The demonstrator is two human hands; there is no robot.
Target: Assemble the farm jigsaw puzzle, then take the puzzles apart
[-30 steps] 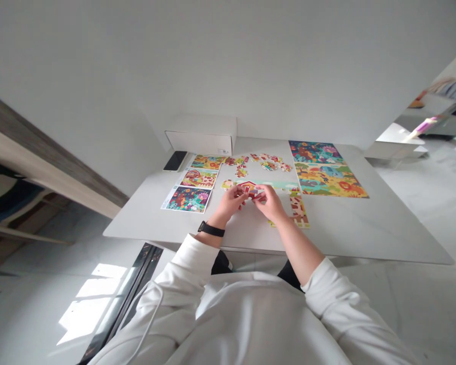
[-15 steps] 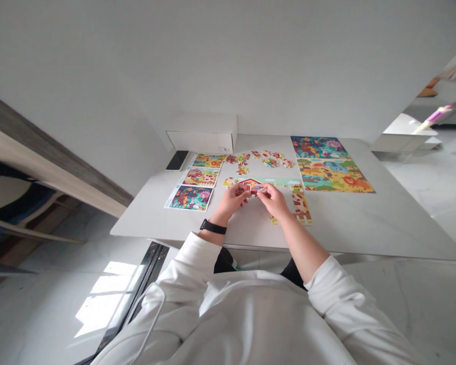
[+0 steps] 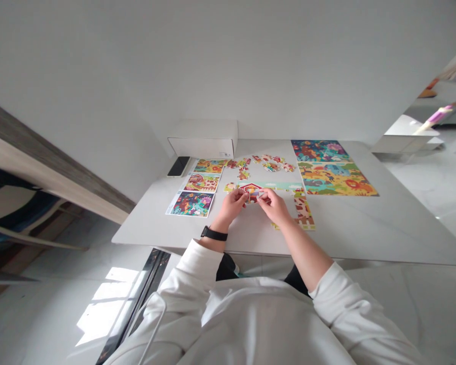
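Observation:
My left hand [image 3: 233, 203] and my right hand [image 3: 273, 205] meet over the white table [image 3: 365, 228], both pinched on a red puzzle piece [image 3: 252, 190] held between them. The piece sits at the lower edge of a partly joined strip of puzzle [image 3: 277, 186]. A brown and yellow column of joined pieces [image 3: 303, 212] lies just right of my right hand. Several loose pieces [image 3: 268, 163] are scattered farther back. A black band is on my left wrist.
Two finished puzzles [image 3: 332, 170] lie at the right. Three picture cards [image 3: 197, 185] lie in a column at the left, with a black phone [image 3: 179, 166] behind them. A white box [image 3: 203, 138] stands against the wall.
Both hands have shifted slightly forward with the red piece, bringing it against the joined strip. The view has moved a little.

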